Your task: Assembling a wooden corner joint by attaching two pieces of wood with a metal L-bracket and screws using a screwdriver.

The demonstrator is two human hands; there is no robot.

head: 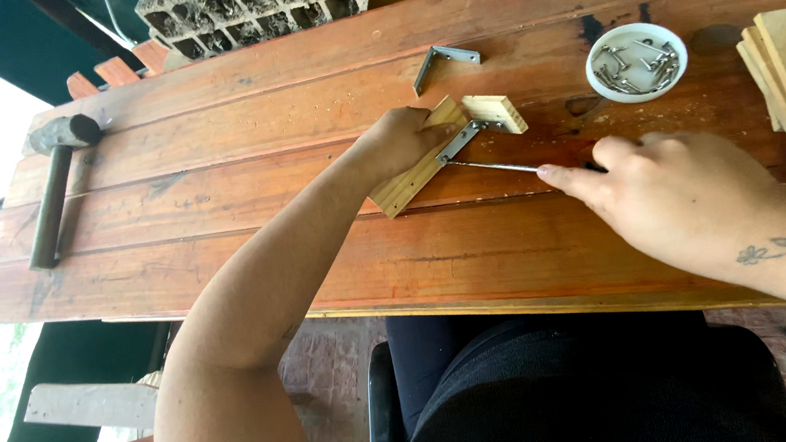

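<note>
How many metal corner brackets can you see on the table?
2: a loose bracket lies near the table's far edge; the other bracket sits on the wooden pieces by the left hand. None seem hidden.

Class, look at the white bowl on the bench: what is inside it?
The white bowl holds a loose pile of small metal screws. Its bottom is mostly covered by them, so anything beneath cannot be seen.

Worn plank table (227, 273), brick floor (332, 387), daylight left
</note>
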